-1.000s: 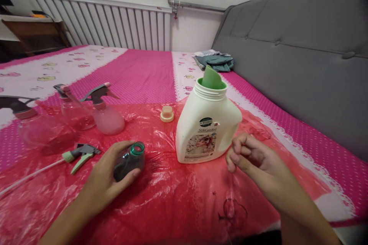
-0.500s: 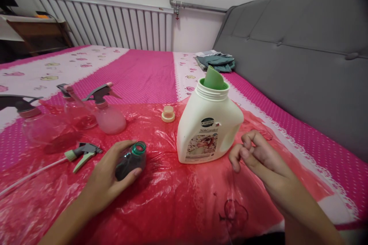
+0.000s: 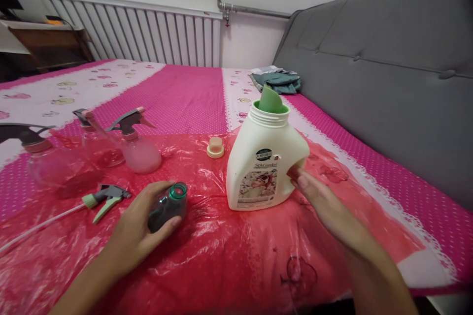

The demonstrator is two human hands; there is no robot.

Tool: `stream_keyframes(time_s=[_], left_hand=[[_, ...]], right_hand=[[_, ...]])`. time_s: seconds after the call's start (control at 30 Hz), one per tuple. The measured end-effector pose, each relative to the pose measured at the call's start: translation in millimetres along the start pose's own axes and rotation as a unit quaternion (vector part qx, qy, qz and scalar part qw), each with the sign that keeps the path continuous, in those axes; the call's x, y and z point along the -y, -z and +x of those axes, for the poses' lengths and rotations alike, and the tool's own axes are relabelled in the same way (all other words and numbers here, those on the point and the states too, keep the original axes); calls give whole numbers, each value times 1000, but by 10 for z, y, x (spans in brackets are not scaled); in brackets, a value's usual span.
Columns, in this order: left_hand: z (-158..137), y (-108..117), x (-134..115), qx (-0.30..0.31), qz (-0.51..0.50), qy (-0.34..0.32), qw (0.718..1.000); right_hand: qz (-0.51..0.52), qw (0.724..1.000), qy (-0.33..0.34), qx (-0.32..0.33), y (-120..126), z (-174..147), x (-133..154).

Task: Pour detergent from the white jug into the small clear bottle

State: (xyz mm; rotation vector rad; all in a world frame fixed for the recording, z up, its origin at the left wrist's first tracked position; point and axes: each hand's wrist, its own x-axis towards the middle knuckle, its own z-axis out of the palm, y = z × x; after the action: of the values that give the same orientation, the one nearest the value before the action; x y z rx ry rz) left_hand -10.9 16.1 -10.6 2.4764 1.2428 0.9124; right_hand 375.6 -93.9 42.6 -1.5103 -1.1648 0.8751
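Note:
My left hand (image 3: pixel 138 221) is wrapped round a small dark see-through spray bottle (image 3: pixel 167 210) with a green, uncapped neck, standing on red plastic sheeting. A cream detergent bottle (image 3: pixel 254 172) stands upright to its right, its cap off and a green pouring spout (image 3: pixel 270 101) showing at the mouth. My right hand (image 3: pixel 320 199) is at that bottle's handle, fingers curled into the handle opening; the fingertips are partly hidden. A grey and light-green spray trigger head (image 3: pixel 107 199) with a long pale tube lies left of my left hand.
Several pink spray bottles (image 3: pixel 140 153) with grey trigger heads stand at the left. A cream cap (image 3: pixel 215 148) sits behind, between the two bottles. Folded clothes (image 3: pixel 277 80) lie farther back on the bed, beside a grey padded headboard (image 3: pixel 377 74).
My right hand has moved left and up from beside the detergent bottle to its handle, and its fingers now reach into the opening. My left hand and the small bottle have stayed put.

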Motion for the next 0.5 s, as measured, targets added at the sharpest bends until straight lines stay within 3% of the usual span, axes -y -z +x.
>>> stream_keyframes(time_s=[0.07,0.13,0.5], left_hand=[[13,23,-7,7,1,-5,1000],[27,52,-24,14,3,-11,1000],[24,22,-108,7,-6,-29,1000]], right_hand=[[122,992,-28,13,-118,70,-4],[173,985,-17,6,-215,152,19],[323,943,-51,61,-175,688,289]])
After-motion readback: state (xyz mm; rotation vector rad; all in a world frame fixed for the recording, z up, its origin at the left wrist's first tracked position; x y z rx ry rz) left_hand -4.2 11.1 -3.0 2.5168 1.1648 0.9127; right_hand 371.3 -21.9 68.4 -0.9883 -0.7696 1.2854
